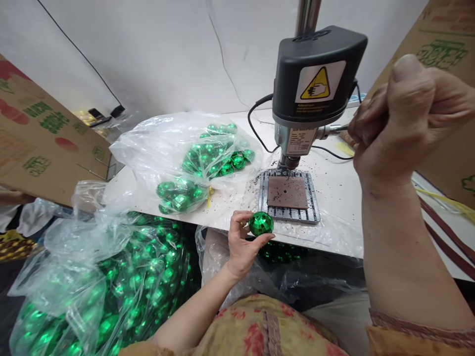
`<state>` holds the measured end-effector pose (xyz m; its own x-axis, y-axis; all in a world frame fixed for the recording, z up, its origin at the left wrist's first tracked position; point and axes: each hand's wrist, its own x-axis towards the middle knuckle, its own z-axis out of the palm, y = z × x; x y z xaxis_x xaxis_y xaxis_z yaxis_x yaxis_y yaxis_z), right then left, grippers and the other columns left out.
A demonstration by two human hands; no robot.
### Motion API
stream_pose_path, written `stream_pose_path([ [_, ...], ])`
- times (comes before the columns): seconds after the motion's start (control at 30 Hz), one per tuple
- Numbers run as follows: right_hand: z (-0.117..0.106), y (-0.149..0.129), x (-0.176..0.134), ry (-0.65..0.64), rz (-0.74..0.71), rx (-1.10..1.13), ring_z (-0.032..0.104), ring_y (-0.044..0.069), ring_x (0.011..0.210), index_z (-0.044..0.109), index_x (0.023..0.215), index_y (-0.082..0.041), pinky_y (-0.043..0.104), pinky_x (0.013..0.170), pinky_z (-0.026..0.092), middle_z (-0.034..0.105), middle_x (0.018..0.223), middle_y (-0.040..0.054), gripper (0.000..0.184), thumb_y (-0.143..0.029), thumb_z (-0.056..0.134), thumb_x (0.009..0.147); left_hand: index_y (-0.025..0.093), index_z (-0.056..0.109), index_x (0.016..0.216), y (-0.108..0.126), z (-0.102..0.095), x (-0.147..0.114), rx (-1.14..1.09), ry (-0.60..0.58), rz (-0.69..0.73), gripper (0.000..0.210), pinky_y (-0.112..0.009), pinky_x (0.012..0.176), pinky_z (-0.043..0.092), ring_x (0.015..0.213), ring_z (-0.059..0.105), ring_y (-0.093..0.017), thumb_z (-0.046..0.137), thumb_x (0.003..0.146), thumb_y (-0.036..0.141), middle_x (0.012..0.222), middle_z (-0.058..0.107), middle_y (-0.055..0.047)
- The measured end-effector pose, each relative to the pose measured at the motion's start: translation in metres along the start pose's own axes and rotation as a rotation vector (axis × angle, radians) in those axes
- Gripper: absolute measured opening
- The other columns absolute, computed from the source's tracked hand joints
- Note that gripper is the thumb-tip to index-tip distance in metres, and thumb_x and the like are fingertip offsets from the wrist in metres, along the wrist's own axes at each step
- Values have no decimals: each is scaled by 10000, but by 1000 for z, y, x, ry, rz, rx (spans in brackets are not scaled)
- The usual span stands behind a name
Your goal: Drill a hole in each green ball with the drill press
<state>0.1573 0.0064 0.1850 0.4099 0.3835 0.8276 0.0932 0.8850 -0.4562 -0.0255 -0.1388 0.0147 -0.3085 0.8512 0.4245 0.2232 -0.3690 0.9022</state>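
A shiny green faceted ball (261, 224) is pinched between the thumb and fingers of my left hand (241, 242), just off the table's front edge. My right hand (397, 113) is raised on the right, closed around the feed handle (336, 129) of a small drill press; the handle's end is hidden in the fist. The press has a black motor head (319, 74) with a yellow warning label. Below its chuck (290, 162) a brown square plate (288, 193) with a small hole lies on the slotted metal base (262, 198). The ball is apart from the plate.
Dark shavings are scattered around the base on the white table (339, 198). A clear plastic bag (148, 143) with several green balls lies to the left. Below it stands a large bag of green balls (141, 277). Cardboard boxes (48, 133) flank both sides.
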Motion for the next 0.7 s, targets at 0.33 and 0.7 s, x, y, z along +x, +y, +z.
stream_pose_path([
  [0.33, -3, -2, -1, -20, 39, -16, 377, 47, 396, 477, 462, -178, 276, 490, 240, 352, 401, -47, 466, -252, 554, 915, 234, 634, 1082, 1, -3, -2, 60, -89, 34, 385, -244, 715, 565, 890, 652, -148, 813, 799, 425, 1016, 587, -28],
  [0.7, 0, 0, -4, 49, 43, 14, 321, 85, 354, 465, 438, -220, 322, 421, 191, 329, 385, -47, 413, -246, 598, 828, 268, 670, 1150, -38, -19, -45, 604, -707, 817, 350, -315, 691, 645, 865, 737, -237, 722, 865, 462, 1079, 728, -112],
])
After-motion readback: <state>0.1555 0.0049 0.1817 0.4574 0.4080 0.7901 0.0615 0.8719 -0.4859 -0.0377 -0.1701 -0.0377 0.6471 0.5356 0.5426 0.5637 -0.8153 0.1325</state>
